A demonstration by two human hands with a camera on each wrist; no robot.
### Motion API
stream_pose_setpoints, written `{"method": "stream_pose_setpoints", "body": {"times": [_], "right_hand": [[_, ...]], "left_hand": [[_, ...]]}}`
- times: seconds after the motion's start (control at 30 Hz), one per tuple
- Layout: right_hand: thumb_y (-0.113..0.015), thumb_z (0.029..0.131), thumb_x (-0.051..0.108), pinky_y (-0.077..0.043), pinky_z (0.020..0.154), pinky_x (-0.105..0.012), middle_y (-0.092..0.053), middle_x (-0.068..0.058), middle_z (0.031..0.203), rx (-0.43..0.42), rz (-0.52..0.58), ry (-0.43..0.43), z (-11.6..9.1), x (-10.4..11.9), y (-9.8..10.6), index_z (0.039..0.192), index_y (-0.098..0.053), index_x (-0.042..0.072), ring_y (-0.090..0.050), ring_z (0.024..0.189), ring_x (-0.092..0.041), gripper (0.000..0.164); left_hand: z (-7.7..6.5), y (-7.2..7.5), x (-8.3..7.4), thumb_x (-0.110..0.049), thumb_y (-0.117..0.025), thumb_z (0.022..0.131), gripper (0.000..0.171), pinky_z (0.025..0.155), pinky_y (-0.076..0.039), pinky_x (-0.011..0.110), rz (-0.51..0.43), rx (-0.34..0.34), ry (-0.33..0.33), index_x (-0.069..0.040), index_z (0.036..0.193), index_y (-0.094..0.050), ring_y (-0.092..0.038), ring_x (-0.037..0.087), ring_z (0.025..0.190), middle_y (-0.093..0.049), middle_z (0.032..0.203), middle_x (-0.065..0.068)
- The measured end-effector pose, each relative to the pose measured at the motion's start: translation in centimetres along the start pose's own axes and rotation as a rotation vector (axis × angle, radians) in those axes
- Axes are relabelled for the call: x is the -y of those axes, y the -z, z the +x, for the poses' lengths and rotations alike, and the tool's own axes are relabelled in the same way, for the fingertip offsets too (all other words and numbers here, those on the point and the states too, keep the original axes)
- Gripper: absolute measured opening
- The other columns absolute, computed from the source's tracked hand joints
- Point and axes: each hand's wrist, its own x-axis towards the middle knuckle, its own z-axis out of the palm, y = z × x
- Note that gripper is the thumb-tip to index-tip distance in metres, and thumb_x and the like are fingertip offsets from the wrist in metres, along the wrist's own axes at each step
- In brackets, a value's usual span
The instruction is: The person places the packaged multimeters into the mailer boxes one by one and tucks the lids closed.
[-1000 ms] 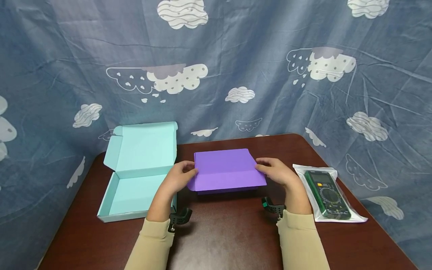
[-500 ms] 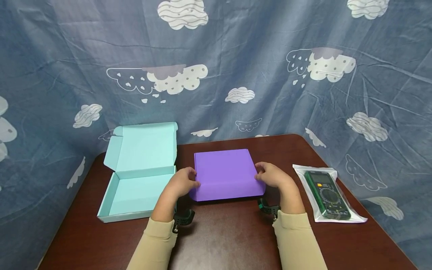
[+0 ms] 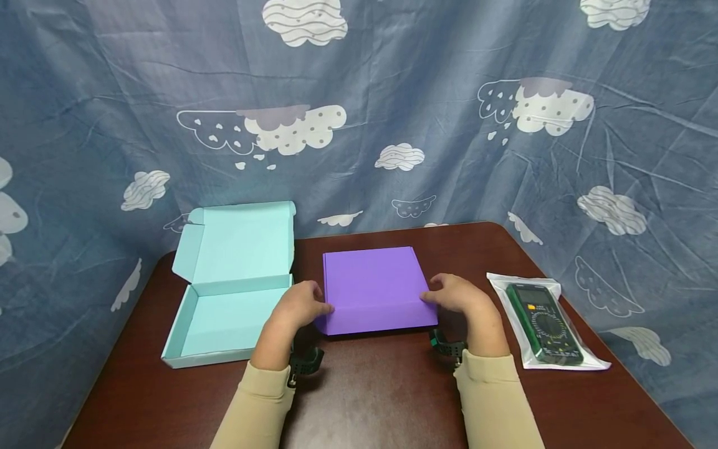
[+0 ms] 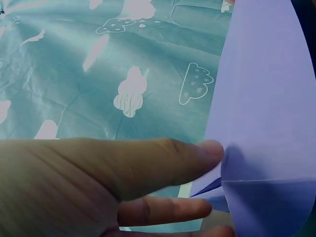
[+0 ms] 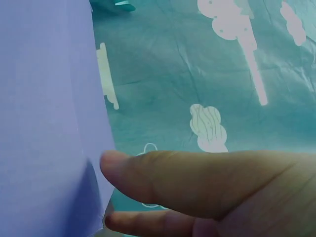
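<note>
Purple box (image 3: 373, 274) mid-table, lid lowered over it, front flap (image 3: 381, 318) angled down at its 6 o'clock; can't tell what, if anything, is inside. Clock taken from this box, 12 = away from the person.

Left hand (image 3: 297, 305) at 8 o'clock: loosely spread, thumb straight and touching the lid edge near the flap crease, fingers reaching along the side below it. No closed grip visible. Right hand (image 3: 460, 294) at 3 to 4 o'clock: about the same, thumb on the lid edge, a straight finger near the flap's lower corner, gap between them. Neither hand has lifted anything. Two-sided contact near the crease likely keeps the lid square and both flap corners level; pushing from one side would probably skew thin card.

Light-blue box (image 3: 241, 285) at 9 o'clock, lid thrown back, inside facing up; standing just beyond the left hand, it seems parked out of the way yet reachable. Multimeter (image 3: 545, 324) face up in a clear bag (image 3: 586, 358) at 4 o'clock, past the right hand, untouched; the bag probably guards it from scuffs.

Table (image 3: 370, 399) carries everything, bare strip at 6 o'clock leaving room for forearms. Cloud-print cloth (image 3: 348, 187) hangs behind at 12.
</note>
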Motion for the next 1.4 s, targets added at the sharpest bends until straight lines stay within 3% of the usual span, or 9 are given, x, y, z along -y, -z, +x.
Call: {"method": "stream_pose_setpoints", "body": {"times": [0.2, 0.47, 0.7, 0.9, 1.1, 1.27, 1.4], "right_hand": [[-0.069, 0.095, 0.028, -0.045, 0.098, -0.060, -0.057, -0.033, 0.133, 0.019, 0.015, 0.006, 0.1, 0.2, -0.3, 0.136, -0.052, -0.014, -0.056, 0.120, -0.046, 0.061], [-0.070, 0.094, 0.024, -0.049, 0.094, -0.058, -0.060, -0.032, 0.126, 0.030, 0.020, 0.013, 0.3, 0.1, -0.4, 0.134, -0.052, -0.016, -0.061, 0.110, -0.040, 0.059], [-0.072, 0.094, 0.025, -0.053, 0.086, -0.052, -0.063, -0.029, 0.117, 0.038, 0.080, -0.017, 0.2, -0.1, -0.3, 0.138, -0.046, -0.017, -0.065, 0.091, -0.031, 0.066], [-0.075, 0.093, 0.027, -0.052, 0.090, -0.055, -0.060, -0.032, 0.123, 0.021, 0.082, -0.031, 0.2, -0.2, -0.3, 0.139, -0.045, -0.017, -0.064, 0.100, -0.036, 0.071], [-0.076, 0.092, 0.026, -0.051, 0.090, -0.057, -0.062, -0.031, 0.119, 0.040, 0.070, -0.043, 0.1, 0.0, -0.4, 0.140, -0.045, -0.016, -0.066, 0.097, -0.037, 0.071], [-0.085, 0.082, 0.020, -0.044, 0.100, -0.063, -0.052, -0.034, 0.139, 0.036, 0.043, -0.005, -0.2, 0.5, -0.4, 0.147, -0.042, -0.009, -0.056, 0.121, -0.046, 0.083], [-0.088, 0.075, 0.012, -0.039, 0.106, -0.062, -0.045, -0.034, 0.147, 0.064, 0.037, 0.045, -0.1, 1.0, -0.7, 0.153, -0.035, -0.006, -0.049, 0.130, -0.047, 0.096]], "left_hand": [[-0.1, -0.2, -0.1, -0.021, -0.083, 0.085, 0.033, 0.072, -0.049, 0.042, -0.024, 0.032, -0.014, 0.000, 0.099, -0.063, -0.056, 0.024, 0.079, -0.061, 0.084, 0.007], [0.0, -0.2, -0.1, -0.018, -0.082, 0.086, 0.034, 0.074, -0.050, 0.043, -0.025, 0.072, -0.040, 0.002, 0.105, -0.062, -0.057, 0.024, 0.080, -0.061, 0.086, 0.008], [0.0, -0.2, -0.2, -0.006, -0.081, 0.086, 0.041, 0.066, -0.057, 0.039, -0.203, 0.108, -0.001, 0.005, 0.119, -0.058, -0.068, 0.021, 0.068, -0.063, 0.097, 0.016], [0.0, -0.2, -0.2, -0.002, -0.081, 0.086, 0.042, 0.070, -0.058, 0.042, -0.256, 0.108, 0.018, 0.005, 0.120, -0.058, -0.071, 0.023, 0.067, -0.063, 0.105, 0.020], [-0.1, -0.2, -0.4, -0.008, -0.085, 0.084, 0.049, 0.070, -0.056, 0.040, -0.149, 0.091, 0.015, 0.005, 0.123, -0.059, -0.068, 0.023, 0.072, -0.065, 0.103, 0.018], [-0.5, -0.1, -0.8, -0.016, -0.090, 0.079, 0.070, 0.089, -0.052, 0.050, -0.006, 0.089, -0.060, 0.001, 0.137, -0.054, -0.065, 0.031, 0.102, -0.066, 0.122, 0.021], [-0.6, -0.6, -1.2, -0.012, -0.088, 0.079, 0.071, 0.099, -0.048, 0.051, 0.060, 0.106, -0.118, -0.001, 0.141, -0.054, -0.062, 0.033, 0.117, -0.064, 0.131, 0.021]]}}
